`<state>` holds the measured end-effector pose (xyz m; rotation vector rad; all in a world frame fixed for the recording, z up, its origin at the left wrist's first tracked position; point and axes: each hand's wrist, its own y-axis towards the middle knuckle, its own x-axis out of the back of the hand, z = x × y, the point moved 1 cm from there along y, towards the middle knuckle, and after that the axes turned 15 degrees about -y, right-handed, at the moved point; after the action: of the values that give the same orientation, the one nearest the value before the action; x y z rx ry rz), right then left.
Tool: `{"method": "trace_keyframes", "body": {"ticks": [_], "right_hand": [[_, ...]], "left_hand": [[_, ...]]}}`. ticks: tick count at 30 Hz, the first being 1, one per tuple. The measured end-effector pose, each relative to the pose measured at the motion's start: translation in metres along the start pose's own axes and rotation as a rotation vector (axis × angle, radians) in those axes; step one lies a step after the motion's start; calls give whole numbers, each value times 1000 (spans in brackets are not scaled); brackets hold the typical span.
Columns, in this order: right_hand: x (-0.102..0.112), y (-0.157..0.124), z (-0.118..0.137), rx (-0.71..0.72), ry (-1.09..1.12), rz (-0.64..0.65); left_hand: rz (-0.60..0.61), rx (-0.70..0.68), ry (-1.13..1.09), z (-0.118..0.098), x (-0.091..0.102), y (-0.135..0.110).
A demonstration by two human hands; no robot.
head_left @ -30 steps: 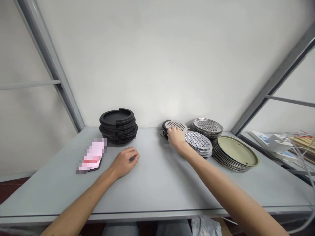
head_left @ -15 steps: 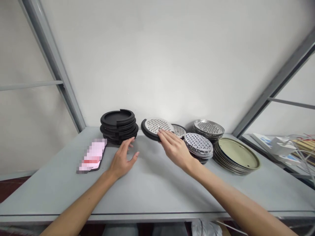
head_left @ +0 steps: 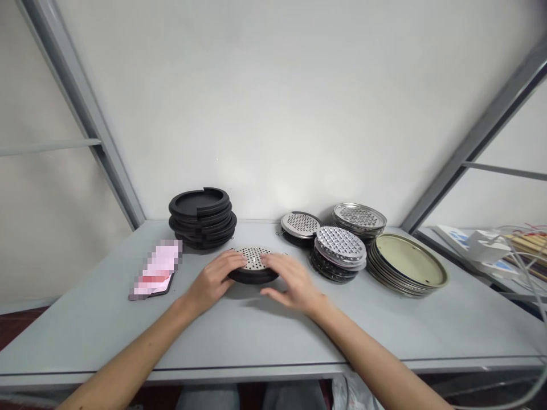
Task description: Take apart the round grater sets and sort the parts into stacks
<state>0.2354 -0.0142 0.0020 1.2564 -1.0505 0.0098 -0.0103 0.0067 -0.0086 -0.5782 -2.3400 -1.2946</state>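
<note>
A round black disc topped with a perforated metal plate (head_left: 253,265) lies on the grey table (head_left: 265,336) in front of me. My left hand (head_left: 213,281) grips its left side, fingers curled over the rim. From the right, my right hand (head_left: 290,281) lies over the disc, fingers on its top and edge. Behind it to the right sits another black disc with a perforated plate (head_left: 301,225).
A stack of black rings (head_left: 201,217) stands at the back left, with a phone (head_left: 155,277) lying on the table to its left. To the right are stacks of perforated metal plates (head_left: 340,250) (head_left: 359,218) and a pile of flat metal pans (head_left: 405,264). Cables and papers (head_left: 491,247) lie far right.
My right hand carried the disc with the perforated plate from the back right down to the table's middle. My left hand moved onto it.
</note>
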Motion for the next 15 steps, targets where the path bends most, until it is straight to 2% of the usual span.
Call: {"method": "trace_keyframes", "body": {"ticks": [3, 7, 9, 12, 15], "right_hand": [[8, 1, -15, -279, 215, -36], [8, 5, -22, -544, 563, 35], [6, 8, -20, -614, 729, 77], [7, 10, -18, -663, 956, 128], [8, 9, -19, -721, 1069, 129]], "left_hand": [[-158, 196, -219, 4, 1, -2], [-306, 455, -385, 6, -1, 0], [-331, 510, -443, 5, -1, 3], [-366, 521, -545, 2, 1, 9], [-386, 523, -627, -1, 3, 13]]}}
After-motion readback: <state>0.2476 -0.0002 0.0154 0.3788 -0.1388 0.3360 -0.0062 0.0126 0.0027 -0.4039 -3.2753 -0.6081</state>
